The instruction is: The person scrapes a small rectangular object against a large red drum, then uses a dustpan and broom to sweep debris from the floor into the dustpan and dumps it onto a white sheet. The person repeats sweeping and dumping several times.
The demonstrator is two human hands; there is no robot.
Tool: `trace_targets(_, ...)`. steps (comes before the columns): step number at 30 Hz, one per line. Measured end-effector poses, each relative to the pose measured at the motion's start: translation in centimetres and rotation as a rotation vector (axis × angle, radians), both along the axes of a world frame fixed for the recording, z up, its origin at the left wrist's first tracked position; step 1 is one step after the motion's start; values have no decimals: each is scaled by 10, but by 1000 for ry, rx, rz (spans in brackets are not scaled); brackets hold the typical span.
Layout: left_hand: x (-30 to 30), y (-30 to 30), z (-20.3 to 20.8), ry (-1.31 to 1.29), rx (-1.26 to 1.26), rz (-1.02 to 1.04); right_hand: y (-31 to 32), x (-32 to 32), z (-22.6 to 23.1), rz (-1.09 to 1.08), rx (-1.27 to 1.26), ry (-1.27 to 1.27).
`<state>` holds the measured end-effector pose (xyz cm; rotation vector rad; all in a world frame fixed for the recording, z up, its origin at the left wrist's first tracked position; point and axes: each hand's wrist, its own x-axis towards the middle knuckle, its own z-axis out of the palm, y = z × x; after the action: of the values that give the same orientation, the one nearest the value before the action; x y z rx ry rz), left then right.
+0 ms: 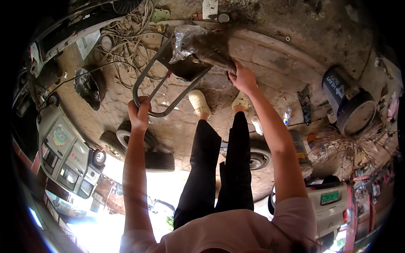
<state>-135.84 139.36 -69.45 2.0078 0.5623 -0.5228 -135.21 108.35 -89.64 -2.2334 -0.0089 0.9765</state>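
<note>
My left hand [140, 113] is closed round the bent end of a grey tubular loop handle. That handle belongs to a dark dustpan [185, 70], which rests low over the brick floor in front of my feet. Crumpled clear plastic [185, 40] lies at the pan's far side. In my right hand [243, 79] is the grip of a brown hand broom [215, 52], its bristle end smeared by motion beside the pan and the plastic. Both arms reach forward, the left farther from the broom.
Tangled hoses [122, 48] cover the floor at far left, near a dark torn basin-like piece [90, 88]. Old tyres [135, 137] lie left of my legs. A dark bucket [348, 101] lies tipped at right, above a heap of thin twigs [350, 145]. Vehicles stand at both sides.
</note>
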Motion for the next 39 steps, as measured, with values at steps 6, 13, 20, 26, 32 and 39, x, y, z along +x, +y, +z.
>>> trace_targets(6,-11,6,0,-4,-18,39,-44,18,60,-325,-76,-137)
trace_targets(13,3,0,0,-9,-44,39,-31,78,-56,-48,-232,29)
trace_targets(20,-5,2,3,18,-32,41,-1,16,14,-95,117,91)
trace_targets(26,-1,-2,10,32,-24,29,8,105,62,-109,-20,-54)
trace_targets(32,9,-5,15,78,-55,-19,59,180,-51,186,-307,-179)
trace_targets(39,4,-2,14,65,1,-8,77,37,-14,595,-207,-133)
